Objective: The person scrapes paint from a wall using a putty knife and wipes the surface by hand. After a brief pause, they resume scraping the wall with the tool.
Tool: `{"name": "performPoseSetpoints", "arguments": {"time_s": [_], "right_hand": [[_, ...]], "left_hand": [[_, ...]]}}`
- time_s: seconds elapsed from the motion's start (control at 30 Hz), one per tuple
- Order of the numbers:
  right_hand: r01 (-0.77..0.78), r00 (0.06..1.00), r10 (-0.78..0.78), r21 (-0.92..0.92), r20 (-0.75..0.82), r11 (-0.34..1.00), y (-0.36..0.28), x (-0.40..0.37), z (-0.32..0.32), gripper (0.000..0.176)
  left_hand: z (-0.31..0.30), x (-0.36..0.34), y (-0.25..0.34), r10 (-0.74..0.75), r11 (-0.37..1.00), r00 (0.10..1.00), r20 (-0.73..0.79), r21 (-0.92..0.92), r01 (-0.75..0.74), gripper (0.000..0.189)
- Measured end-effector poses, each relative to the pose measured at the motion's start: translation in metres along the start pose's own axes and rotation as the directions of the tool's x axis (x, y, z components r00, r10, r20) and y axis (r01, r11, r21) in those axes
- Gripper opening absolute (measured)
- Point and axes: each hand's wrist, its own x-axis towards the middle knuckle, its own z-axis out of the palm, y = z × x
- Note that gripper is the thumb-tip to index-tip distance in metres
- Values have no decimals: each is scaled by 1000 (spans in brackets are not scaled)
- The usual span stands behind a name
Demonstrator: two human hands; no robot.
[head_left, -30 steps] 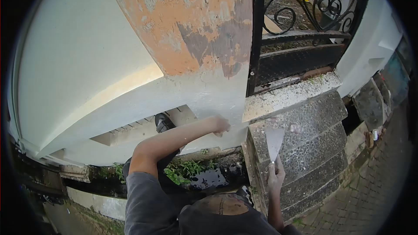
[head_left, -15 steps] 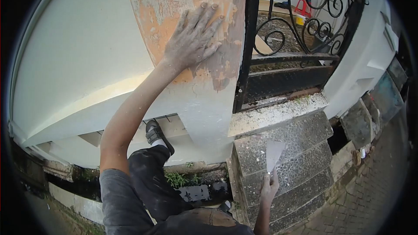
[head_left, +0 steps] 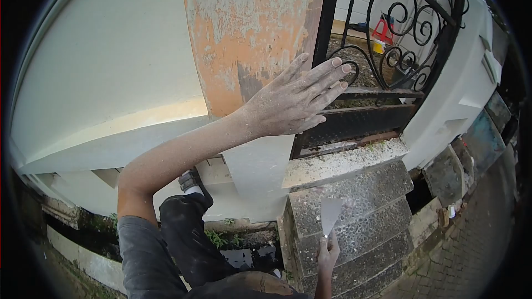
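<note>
Left hand [head_left: 293, 99]: open wide, fingers straight and spread, skin dusted with pale powder. The palm lies flat at the right edge of the pillar [head_left: 249, 33], and the fingertips reach past that edge over the frame of the gate [head_left: 388, 55].

Right hand [head_left: 328, 250]: closed round the handle of a putty knife [head_left: 331, 215], held low in the view with the blade pointing up. The blade is in front of the steps [head_left: 360, 199]; whether it touches them cannot be told.

Pillar: flaking orange and brown paint above, plain white lower down.

Gate: black iron with scrollwork, standing just right of the pillar on a rough sill.

Steps: dark pebbled finish, descending from the sill towards the brick paving [head_left: 471, 260].

Wall [head_left: 100, 66]: cream-white, left of the pillar, with a stepped ledge at its base.

Foot [head_left: 191, 180]: the person's own, in a strapped sandal, set on the ledge below the left forearm.

Weeds [head_left: 219, 238]: growing beside dark wet ground at the foot of the wall.
</note>
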Motion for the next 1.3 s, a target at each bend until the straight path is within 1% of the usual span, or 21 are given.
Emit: {"name": "performPoseSetpoints", "arguments": {"time_s": [0.03,0.13,0.23,0.27,0.37,0.43,0.47,0.57,0.6,0.7,0.8,0.87,0.93,1.0,1.03,1.07,1.1,1.17,1.2,1.27,1.3], "right_hand": [[-6,1000,6,-15,2,1000,-1,2,2,47],[50,999,-50,44,6,998,-5,7,12,47],[144,988,-144,-3,49,990,7,19,14,47],[122,992,-122,13,40,992,11,19,15,48],[53,997,-55,39,49,998,-8,16,27,48],[-2,997,1,15,73,1000,-15,15,28,48],[50,996,-50,12,68,999,-10,24,30,47],[227,973,-223,-58,63,972,27,31,31,47],[352,936,-346,-100,73,931,25,37,37,48],[298,952,-286,-109,110,948,19,26,36,48],[130,984,-124,-42,125,991,7,15,38,48],[104,987,-103,-2,124,995,-3,8,41,47],[139,982,-140,13,128,990,-12,1,41,47],[227,967,-224,-16,124,974,-8,-1,37,47],[281,954,-274,-43,123,959,-2,3,35,47],[266,956,-262,-11,132,964,1,4,33,47],[250,958,-250,20,141,968,1,3,32,48],[59,979,-96,199,180,978,-29,1,49,50],[23,968,-89,273,233,962,-53,0,61,52],[-5,927,-150,413,342,911,-83,5,91,57],[7,894,-222,483,390,876,-89,8,106,60]], "left_hand": [[-14,12,-13,-81,996,987,-142,30,86,70],[27,6,-78,-99,973,990,-98,198,117,76],[51,1,-76,-3,949,985,172,310,-51,79],[58,2,-76,3,924,985,173,376,-69,80],[45,5,-56,15,943,978,209,323,-84,81],[30,4,-42,93,968,994,60,226,-105,82],[27,5,-41,129,976,991,-19,178,-124,82],[49,0,-70,-62,911,976,210,412,-31,83],[50,-1,-72,-38,936,980,198,350,-35,82],[59,-12,-64,-8,941,973,231,332,-71,76],[87,-55,-31,99,945,935,339,262,-195,68],[112,-91,-7,185,916,883,432,251,-314,61],[122,-120,12,364,882,822,438,120,-455,49],[145,-146,27,477,875,649,593,-393,-284,39],[126,-136,37,408,889,499,764,-458,-26,38],[105,-126,46,366,866,294,883,-439,241,38],[106,-134,53,389,783,373,842,-516,348,40],[109,-155,67,394,556,524,755,-650,518,45],[95,-153,77,352,430,579,736,-676,598,46],[54,-138,92,245,162,659,712,-700,696,49],[50,-142,96,228,68,646,729,-673,736,49]]}}
